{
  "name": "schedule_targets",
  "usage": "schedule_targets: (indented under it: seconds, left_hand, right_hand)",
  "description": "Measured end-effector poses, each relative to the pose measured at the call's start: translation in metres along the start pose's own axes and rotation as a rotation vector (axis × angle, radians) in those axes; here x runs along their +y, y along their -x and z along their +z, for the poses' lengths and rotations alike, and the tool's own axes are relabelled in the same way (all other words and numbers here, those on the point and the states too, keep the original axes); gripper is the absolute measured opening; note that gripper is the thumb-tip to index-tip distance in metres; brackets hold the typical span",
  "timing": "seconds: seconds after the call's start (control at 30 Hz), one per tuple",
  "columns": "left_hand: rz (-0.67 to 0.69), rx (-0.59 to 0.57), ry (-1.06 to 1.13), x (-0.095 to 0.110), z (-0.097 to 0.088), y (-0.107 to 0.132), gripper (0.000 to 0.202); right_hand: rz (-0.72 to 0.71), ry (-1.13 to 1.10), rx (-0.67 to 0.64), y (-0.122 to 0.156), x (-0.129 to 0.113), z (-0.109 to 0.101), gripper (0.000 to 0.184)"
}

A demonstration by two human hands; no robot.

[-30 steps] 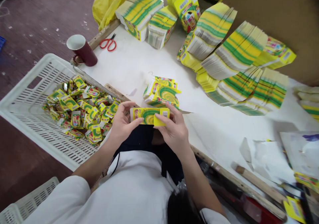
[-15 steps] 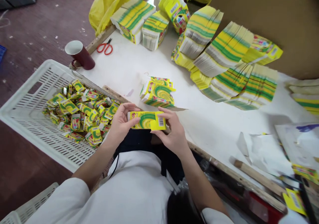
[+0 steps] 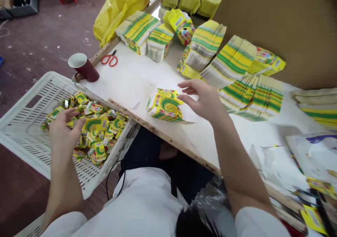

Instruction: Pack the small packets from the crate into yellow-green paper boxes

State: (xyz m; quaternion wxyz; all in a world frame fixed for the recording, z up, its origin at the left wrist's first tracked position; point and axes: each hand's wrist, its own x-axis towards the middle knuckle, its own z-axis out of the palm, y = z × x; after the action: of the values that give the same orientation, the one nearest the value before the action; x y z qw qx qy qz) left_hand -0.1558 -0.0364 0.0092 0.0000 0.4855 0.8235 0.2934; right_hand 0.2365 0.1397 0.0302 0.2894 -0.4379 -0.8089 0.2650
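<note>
My left hand [image 3: 64, 128] is over the white plastic basket [image 3: 50, 80], its fingers spread apart. A small yellow and green printed carton [image 3: 96, 124] is at its thumb, above the cartons heaped in the basket; whether the thumb still touches it I cannot tell. My right hand [image 3: 202, 98] hangs above the white table with thumb and fingers apart and nothing between them. Just left of its fingertips lies a short stack of flat yellow printed cartons [image 3: 167, 105].
Packed rows of flat cartons [image 3: 233, 59] stand along the table's far side. A maroon mug [image 3: 88, 70] and red-handled scissors [image 3: 110, 59] are at the left edge, near a yellow bag [image 3: 118, 8]. Paper scraps [image 3: 281, 166] lie at the right.
Both hands were together on one carton in front of me. My left hand has moved left over the basket with the carton; my right hand has let go and moved up and right.
</note>
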Motion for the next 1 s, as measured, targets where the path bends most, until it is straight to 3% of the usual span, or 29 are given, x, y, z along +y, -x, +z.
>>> schedule_targets:
  seconds: [0.1,0.17,0.27,0.37,0.47,0.53,0.57,0.63,0.7,0.77,0.83,0.93,0.97,1.0]
  left_hand:
    - [0.025,0.044,-0.245,-0.021,0.001,-0.007,0.049]
    - [0.077,-0.032,-0.167,-0.022,0.009,-0.004,0.047]
    - [0.150,-0.153,-0.017,-0.014,0.023,0.001,0.045]
    - [0.132,-0.180,0.057,-0.002,0.032,0.005,0.044]
    - [0.076,-0.242,0.248,0.015,0.035,0.009,0.042]
    - [0.083,-0.326,0.422,0.030,0.036,0.013,0.040]
    - [0.094,-0.365,0.505,0.038,0.036,0.016,0.039]
    - [0.117,-0.418,0.662,0.057,0.038,0.024,0.034]
    - [0.130,-0.468,0.825,0.079,0.043,0.035,0.031]
    - [0.146,-0.535,1.011,0.103,0.051,0.048,0.041]
    - [0.147,-0.594,1.207,0.127,0.060,0.062,0.052]
    - [0.040,-0.595,1.332,0.149,0.069,0.077,0.033]
    - [0.004,-0.586,1.301,0.150,0.071,0.079,0.025]
    - [-0.015,-0.587,1.244,0.150,0.072,0.080,0.020]
  right_hand:
    - [0.202,0.277,-0.355,-0.059,0.050,0.017,0.030]
    - [0.239,0.349,-0.428,-0.085,0.074,0.033,0.045]
    - [0.277,0.434,-0.451,-0.099,0.092,0.051,0.051]
    - [0.306,0.456,-0.455,-0.097,0.095,0.056,0.045]
    - [0.329,0.436,-0.408,-0.094,0.092,0.044,0.034]
    - [0.331,0.396,-0.259,-0.090,0.085,0.028,0.024]
    - [0.319,0.354,-0.152,-0.086,0.079,0.018,0.021]
    - [0.259,0.104,0.202,-0.070,0.058,-0.001,0.016]
    - [0.155,-0.247,0.344,-0.043,0.028,-0.010,0.017]
    - [0.115,-0.533,0.369,-0.007,-0.007,-0.002,0.020]
    - [0.149,-0.702,0.318,0.033,-0.039,0.022,0.023]
    - [0.235,-0.825,0.109,0.084,-0.065,0.060,0.023]
    - [0.229,-0.792,0.080,0.097,-0.067,0.067,0.022]
    - [0.225,-0.668,0.154,0.108,-0.067,0.069,0.020]
